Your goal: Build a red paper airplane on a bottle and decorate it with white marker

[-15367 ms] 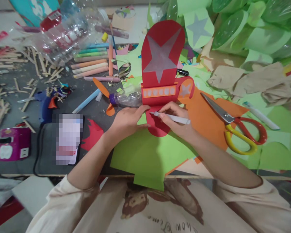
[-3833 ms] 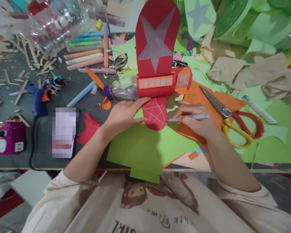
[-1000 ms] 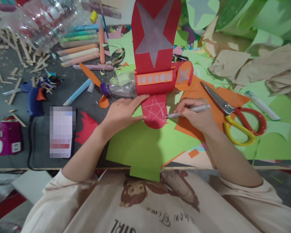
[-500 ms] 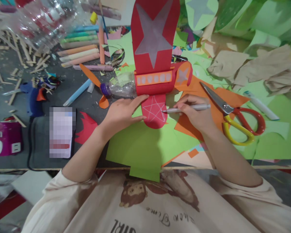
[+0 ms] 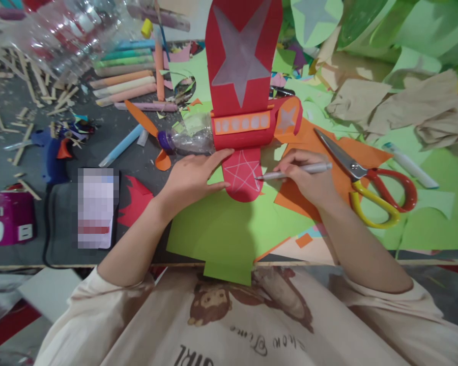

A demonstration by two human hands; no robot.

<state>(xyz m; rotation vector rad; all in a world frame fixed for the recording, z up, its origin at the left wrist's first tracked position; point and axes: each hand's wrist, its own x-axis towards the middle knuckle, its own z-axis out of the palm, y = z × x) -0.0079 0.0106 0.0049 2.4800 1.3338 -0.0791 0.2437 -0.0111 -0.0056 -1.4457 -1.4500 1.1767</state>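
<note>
A toy plane made from a plastic bottle [image 5: 193, 134] lies wrapped in red paper [image 5: 244, 140], with an orange propeller [image 5: 140, 117] at its purple cap. Its near red wing [image 5: 242, 190] carries a thinly outlined star, while the far wing [image 5: 273, 56] bears a filled silver one. Between the fingers of my right hand [image 5: 305, 175] is a silver marker [image 5: 315, 167], its tip at the right side of the outlined star. My left hand [image 5: 194, 178] rests flat with fingers apart, thumb and forefinger against the near wing's left edge.
Scissors [image 5: 361, 173] lie open on orange paper [image 5: 301, 198] at the right. Green paper [image 5: 213, 229] spreads beneath the wing. To the left are a phone [image 5: 95, 208], a blue glue gun [image 5: 49, 152], wood sticks [image 5: 34, 76] and several coloured markers [image 5: 125, 81].
The marker tip has shifted very slightly down along the right side of the outlined star. My left hand and the plane have stayed nearly still.
</note>
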